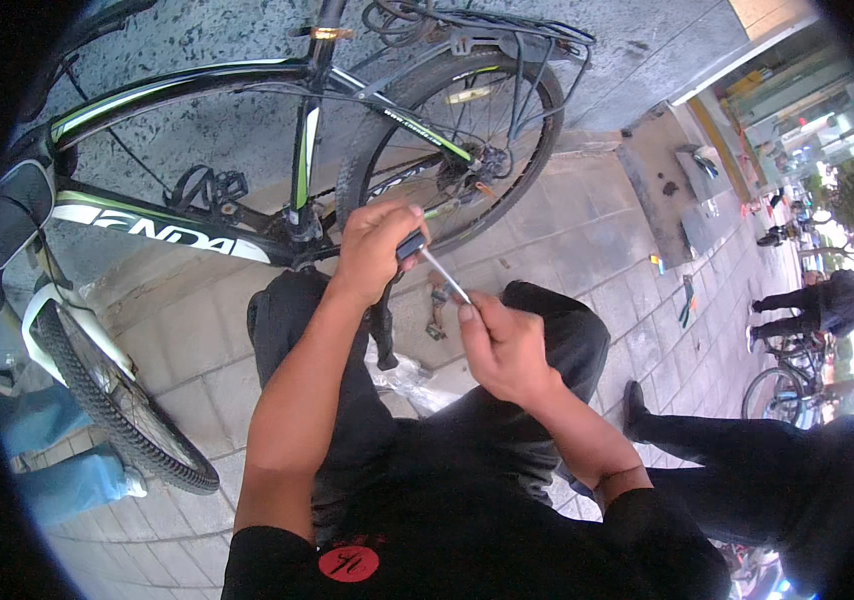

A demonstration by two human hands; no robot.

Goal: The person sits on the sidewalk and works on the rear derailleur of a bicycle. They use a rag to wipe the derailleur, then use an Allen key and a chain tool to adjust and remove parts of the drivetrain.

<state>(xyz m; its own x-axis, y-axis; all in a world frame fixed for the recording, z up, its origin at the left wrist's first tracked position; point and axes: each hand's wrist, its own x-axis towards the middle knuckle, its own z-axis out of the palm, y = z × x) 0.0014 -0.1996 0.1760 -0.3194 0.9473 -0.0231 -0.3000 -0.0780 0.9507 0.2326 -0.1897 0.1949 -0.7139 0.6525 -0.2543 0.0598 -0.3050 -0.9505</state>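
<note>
My left hand is closed round a small black block-shaped part, held up in front of the bicycle's crank area. A slim silver-shafted tool, like a screwdriver, is gripped in my right hand; its handle is hidden in my fist. The shaft's far end meets or lies very close to the black part, but the exact contact is too small to make out. Just beyond my hands stands a black bicycle frame with green and white stripes. Its rear wheel is behind my left hand.
The front wheel stands at the left, beside a person's jeans leg. Clear plastic lies between my knees. Green-handled pliers lie on the paving at the right. A person in black trousers stands close on my right.
</note>
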